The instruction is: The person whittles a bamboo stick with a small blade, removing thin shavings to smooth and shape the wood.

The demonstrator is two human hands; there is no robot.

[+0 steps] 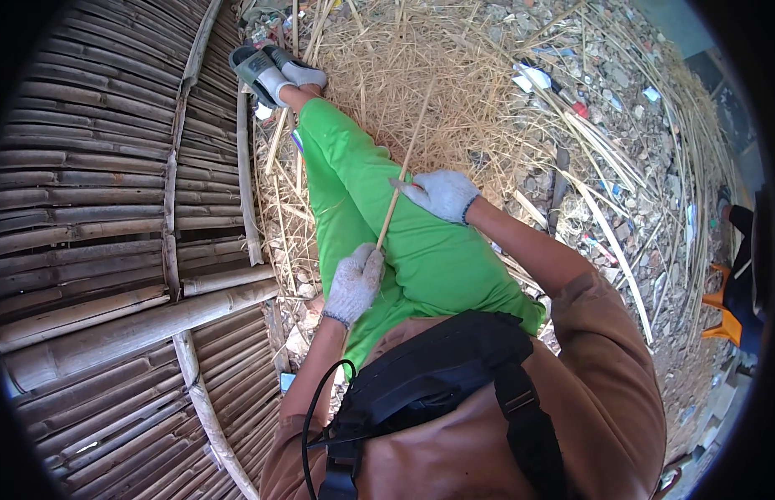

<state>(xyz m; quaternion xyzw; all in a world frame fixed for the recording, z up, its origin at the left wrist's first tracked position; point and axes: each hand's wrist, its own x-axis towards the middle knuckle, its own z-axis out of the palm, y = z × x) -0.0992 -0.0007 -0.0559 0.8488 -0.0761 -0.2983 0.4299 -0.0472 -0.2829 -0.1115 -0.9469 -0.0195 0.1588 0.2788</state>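
Observation:
A long thin bamboo strip (416, 137) slants up and away over my green-trousered legs. Its near end is in my left hand (355, 286), which wears a white knit glove and is closed round it. My right hand (442, 196), gloved the same way, is closed on a knife. Only the short, pointed knife blade (397, 182) shows, and the handle is hidden in my fist. That blade lies across the strip about midway along, pointing left. Whether my right fingers also touch the strip, I cannot tell.
Bamboo slats (87, 171) form a wall or platform along my left. Pale shavings (379, 67) cover the ground by my feet. Rubble, litter and loose bamboo strips (614, 237) lie to the right. At the far right, a person's dark-clothed leg is beside an orange stool (724, 312).

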